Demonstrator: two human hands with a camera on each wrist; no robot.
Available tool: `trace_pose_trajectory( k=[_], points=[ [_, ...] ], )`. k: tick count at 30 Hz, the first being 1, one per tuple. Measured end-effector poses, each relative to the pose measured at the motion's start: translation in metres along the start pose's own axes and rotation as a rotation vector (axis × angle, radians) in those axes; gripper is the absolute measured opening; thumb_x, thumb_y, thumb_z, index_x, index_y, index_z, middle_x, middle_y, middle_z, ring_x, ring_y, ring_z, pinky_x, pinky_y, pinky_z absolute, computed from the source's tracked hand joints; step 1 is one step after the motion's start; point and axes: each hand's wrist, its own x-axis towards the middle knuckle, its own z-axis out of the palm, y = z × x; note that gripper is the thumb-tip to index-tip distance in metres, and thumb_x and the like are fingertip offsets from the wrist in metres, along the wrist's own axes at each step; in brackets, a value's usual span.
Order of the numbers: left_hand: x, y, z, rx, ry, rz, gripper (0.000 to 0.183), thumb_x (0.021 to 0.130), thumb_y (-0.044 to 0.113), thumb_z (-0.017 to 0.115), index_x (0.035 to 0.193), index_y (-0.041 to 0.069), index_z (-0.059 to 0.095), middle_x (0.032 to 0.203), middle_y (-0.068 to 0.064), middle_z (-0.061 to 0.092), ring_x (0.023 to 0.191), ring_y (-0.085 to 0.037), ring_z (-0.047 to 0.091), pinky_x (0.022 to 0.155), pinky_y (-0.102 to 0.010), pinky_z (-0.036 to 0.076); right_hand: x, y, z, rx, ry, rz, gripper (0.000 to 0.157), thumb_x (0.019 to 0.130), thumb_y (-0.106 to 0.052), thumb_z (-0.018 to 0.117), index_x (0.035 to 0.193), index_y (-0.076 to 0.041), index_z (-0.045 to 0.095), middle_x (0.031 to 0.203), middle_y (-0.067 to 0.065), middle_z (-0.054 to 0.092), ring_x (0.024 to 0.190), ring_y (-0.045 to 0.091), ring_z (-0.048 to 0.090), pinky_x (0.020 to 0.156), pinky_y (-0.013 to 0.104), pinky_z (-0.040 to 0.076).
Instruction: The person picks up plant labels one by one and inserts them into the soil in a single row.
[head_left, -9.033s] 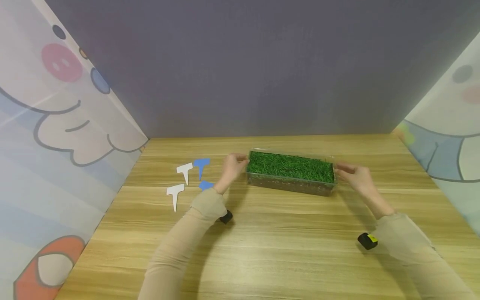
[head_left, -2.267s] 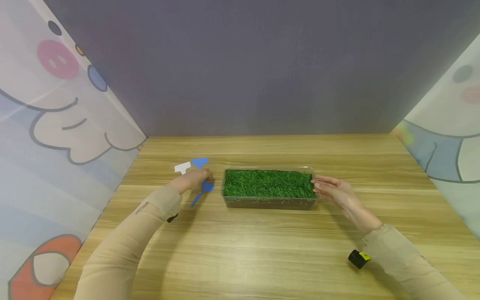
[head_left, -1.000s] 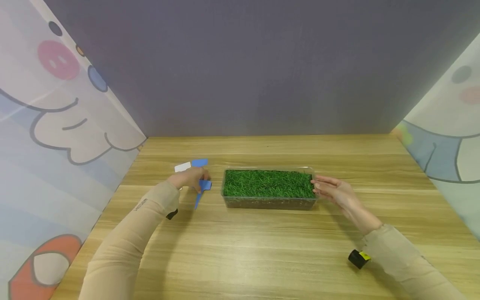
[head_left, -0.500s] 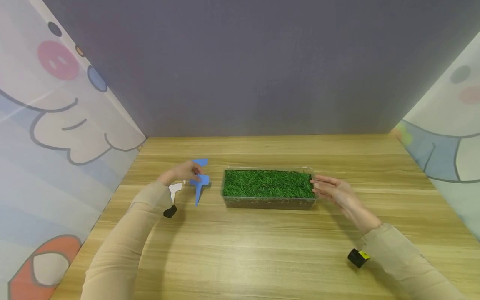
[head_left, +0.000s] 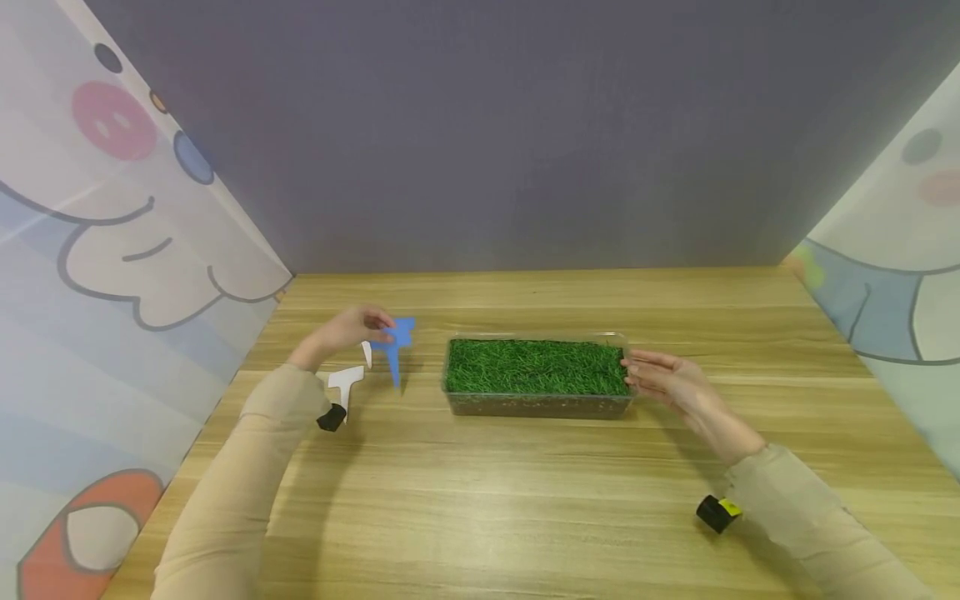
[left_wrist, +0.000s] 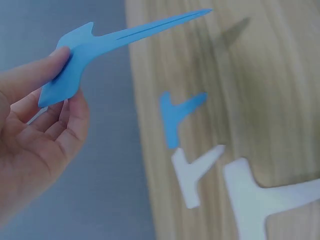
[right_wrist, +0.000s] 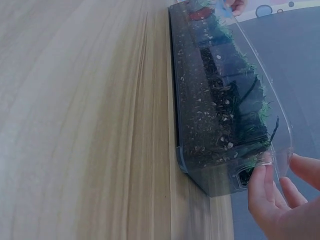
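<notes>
My left hand (head_left: 347, 327) pinches the wide head of a blue T-shaped plant label (head_left: 402, 334), held above the table with its pointed stem downward. In the left wrist view, thumb and fingers grip that head. A second blue label (left_wrist: 172, 118) and two white labels (left_wrist: 252, 202) lie on the table below; the hand partly covers them in the head view. A clear plastic planter box (head_left: 540, 407) contains soil topped by green grass (head_left: 540, 367). At its right end my right hand (head_left: 678, 392) touches the wall and rim with extended fingers.
The wooden table (head_left: 525, 500) meets a grey panel (head_left: 525, 167) along its far edge. Cartoon-printed walls (head_left: 150, 242) flank it left and right. Black wrist cameras (head_left: 717, 514) hang under both sleeves.
Both hands held the planter earlier; it has shifted left and nearer. My left hand has since let go, taken the nearer blue label and lifted it away from me. The right hand stays put lately.
</notes>
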Motion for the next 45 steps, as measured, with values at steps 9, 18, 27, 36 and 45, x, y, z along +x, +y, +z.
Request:
trace_pose_trajectory(
  k=[9,18,27,36,45],
  points=[
    [-0.005,0.025,-0.006,0.010,0.136,0.048,0.025,0.083,0.011,0.061,0.103,-0.003,0.059,0.095,-0.013,0.059,0.090,-0.023,0.055,0.080,-0.032,0.045,0.000,0.000,-0.001,0.015,-0.009,0.003,0.064,0.085,-0.009,0.058,0.134,0.009,0.020,0.100,-0.007,0.063,0.088,0.008,0.061,0.085,0.023,0.045],
    [-0.008,0.060,-0.007,0.006,0.180,0.151,0.022,0.083,0.012,0.062,0.102,0.001,0.059,0.093,-0.012,0.059,0.084,-0.022,0.056,0.071,-0.031,0.048,0.000,0.000,-0.002,0.021,-0.014,0.003,0.066,0.084,-0.009,0.059,0.134,0.009,0.020,0.102,-0.006,0.063,0.087,0.008,0.061,0.083,0.022,0.046],
    [-0.002,0.109,0.007,-0.008,0.183,0.210,0.019,0.081,0.010,0.064,0.098,0.002,0.061,0.087,-0.010,0.061,0.079,-0.023,0.057,0.069,-0.031,0.047,0.001,-0.001,-0.003,0.038,-0.014,0.010,0.064,0.085,-0.008,0.057,0.134,0.009,0.019,0.097,-0.009,0.064,0.088,0.008,0.061,0.084,0.024,0.046],
    [0.015,0.142,0.025,0.006,0.158,0.299,0.019,0.080,0.009,0.064,0.098,0.003,0.062,0.087,-0.008,0.062,0.079,-0.019,0.056,0.071,-0.029,0.047,0.003,0.005,-0.007,0.036,-0.040,-0.027,0.065,0.082,-0.013,0.063,0.133,0.006,0.027,0.100,-0.008,0.063,0.090,0.010,0.061,0.085,0.024,0.045],
    [0.031,0.161,0.046,-0.020,0.122,0.366,0.019,0.079,0.006,0.065,0.098,0.001,0.062,0.086,-0.010,0.062,0.075,-0.019,0.057,0.068,-0.027,0.048,0.001,0.002,-0.005,0.034,-0.027,-0.004,0.067,0.083,-0.012,0.061,0.134,0.008,0.021,0.099,-0.008,0.063,0.090,0.009,0.061,0.086,0.024,0.044]
  ],
)
